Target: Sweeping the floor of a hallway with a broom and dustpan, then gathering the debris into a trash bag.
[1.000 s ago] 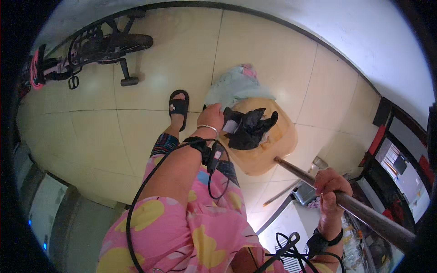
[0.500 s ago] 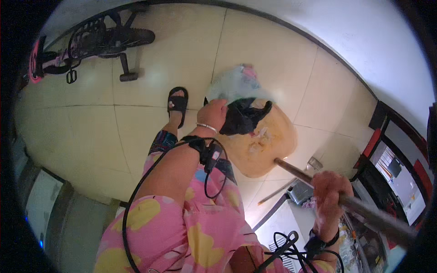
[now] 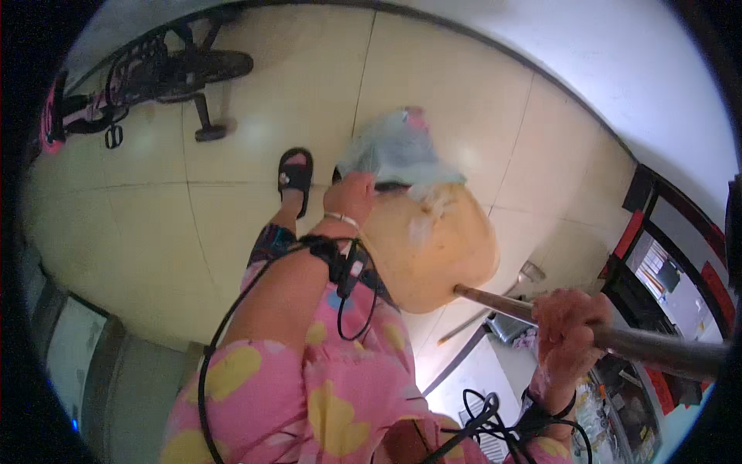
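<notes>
A tan dustpan (image 3: pixel 429 251) is tilted over the floor, its far edge against the mouth of a pale translucent plastic bag (image 3: pixel 398 147). My left hand (image 3: pixel 349 199) is closed on the bag's near left rim, beside the dustpan's edge. Whitish scraps (image 3: pixel 427 207) lie on the pan near the bag's opening. Only a dark sliver shows at the bag's mouth; the rest inside is hidden. On the right, my right hand (image 3: pixel 570 329) is wrapped round the dustpan's long brown handle (image 3: pixel 498 304).
A pink and black bicycle (image 3: pixel 166 77) stands at the far left. My black sandal (image 3: pixel 295 172) is left of the bag. To the right are a brush (image 3: pixel 532 272), a red and black cabinet (image 3: pixel 676 271) and a white wall. Black cables (image 3: pixel 205 363) loop by both arms.
The black item that lay on the dustpan has gone out of sight at the bag's mouth. The whitish scraps have slid toward the bag. My right hand has shifted slightly right with the handle.
</notes>
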The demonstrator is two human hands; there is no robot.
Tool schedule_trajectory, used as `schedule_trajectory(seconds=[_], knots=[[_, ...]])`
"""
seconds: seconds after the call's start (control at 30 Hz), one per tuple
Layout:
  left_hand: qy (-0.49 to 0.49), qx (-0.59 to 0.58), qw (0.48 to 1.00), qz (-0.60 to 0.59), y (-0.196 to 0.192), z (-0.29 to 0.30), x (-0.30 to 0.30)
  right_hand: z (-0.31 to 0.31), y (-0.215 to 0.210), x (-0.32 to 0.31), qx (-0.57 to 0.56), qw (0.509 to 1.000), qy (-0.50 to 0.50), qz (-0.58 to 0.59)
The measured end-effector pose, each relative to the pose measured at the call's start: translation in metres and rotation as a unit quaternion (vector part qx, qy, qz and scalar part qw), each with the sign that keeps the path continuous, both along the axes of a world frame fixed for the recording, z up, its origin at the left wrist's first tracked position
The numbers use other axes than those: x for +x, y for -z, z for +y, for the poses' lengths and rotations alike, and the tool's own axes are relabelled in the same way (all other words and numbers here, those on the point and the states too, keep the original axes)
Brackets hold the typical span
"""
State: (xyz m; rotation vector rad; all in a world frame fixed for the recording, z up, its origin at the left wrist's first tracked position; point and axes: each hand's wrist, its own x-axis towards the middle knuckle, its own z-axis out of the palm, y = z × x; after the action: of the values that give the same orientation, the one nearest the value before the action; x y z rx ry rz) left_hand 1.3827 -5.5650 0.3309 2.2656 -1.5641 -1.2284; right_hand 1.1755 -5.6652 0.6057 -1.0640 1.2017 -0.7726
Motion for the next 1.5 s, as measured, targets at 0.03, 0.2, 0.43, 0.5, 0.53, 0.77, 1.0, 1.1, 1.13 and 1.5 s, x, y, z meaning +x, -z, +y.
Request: schedule_trajectory(seconds=[0.03, 0.2, 0.43, 0.5, 0.53, 0.77, 1.0, 1.1, 1.13, 1.5], knots=[[0.0, 0.002, 1.0, 0.0, -0.003, -0.002, 0.003, -0.004, 0.004, 0.001, 0.045, 0.996, 0.062, 0.048], [0.069, 0.018, 0.997, -0.037, 0.004, -0.039, 0.007, -0.013, 0.002, 0.006, -0.013, 0.999, 0.023, -0.032], [0.084, 0.095, 0.991, -0.039, 0.02, -0.03, 0.015, -0.017, 0.007, -0.004, 0.062, 0.993, 0.104, 0.0], [0.04, 0.066, 0.997, -0.032, 0.013, -0.019, 0.007, -0.007, 0.0, -0.011, 0.107, 0.976, 0.19, 0.027], [0.043, 0.066, 0.996, -0.03, 0.017, -0.021, 0.006, -0.004, -0.008, -0.019, 0.038, 0.991, 0.126, -0.015], [0.053, 0.032, 0.997, -0.043, 0.015, -0.028, 0.004, 0.025, -0.109, -0.141, -0.018, 0.975, 0.22, 0.014], [0.056, 0.143, 0.986, -0.067, -0.012, -0.051, 0.002, 0.084, -0.132, -0.226, -0.046, 0.95, 0.309, 0.015], [0.074, 0.096, 0.989, -0.089, -0.011, -0.056, -0.008, 0.103, -0.107, -0.221, -0.084, 0.934, 0.342, 0.065], [0.078, 0.074, 0.989, -0.097, -0.011, -0.056, -0.009, 0.103, -0.101, -0.22, -0.083, 0.943, 0.313, 0.07], [0.096, 0.127, 0.98, -0.115, -0.012, -0.06, -0.019, 0.076, -0.114, -0.174, -0.021, 0.978, 0.207, 0.001]])
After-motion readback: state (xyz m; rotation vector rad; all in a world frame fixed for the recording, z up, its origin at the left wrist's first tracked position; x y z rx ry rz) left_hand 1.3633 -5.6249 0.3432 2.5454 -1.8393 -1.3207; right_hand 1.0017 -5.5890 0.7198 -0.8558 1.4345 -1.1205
